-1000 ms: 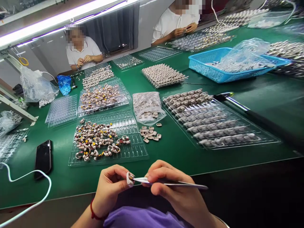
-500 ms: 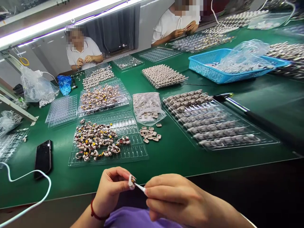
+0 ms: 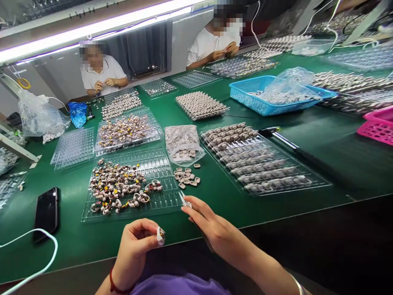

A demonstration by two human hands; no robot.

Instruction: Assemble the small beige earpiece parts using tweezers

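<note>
My left hand (image 3: 136, 239) pinches a small white shell part (image 3: 160, 236) between thumb and fingers, near the table's front edge. My right hand (image 3: 211, 227) reaches forward over the green table (image 3: 221, 194), its fingers closed on metal tweezers (image 3: 185, 200) whose tip points toward the clear tray (image 3: 162, 200) that holds several small beige and coloured parts. A loose pile of beige shells (image 3: 186, 177) lies just beyond the tweezers' tip.
A clear bag of shells (image 3: 182, 143) and a tray of rowed parts (image 3: 260, 164) lie ahead. A black phone (image 3: 46, 213) and white cable (image 3: 37, 241) sit left. Blue basket (image 3: 264, 96) and pink basket (image 3: 377, 125) stand at the right. Two people work across the table.
My right hand has pulled the tweezers away from the shell part and moved forward toward the tray. My left hand keeps the part. The view has shifted right.
</note>
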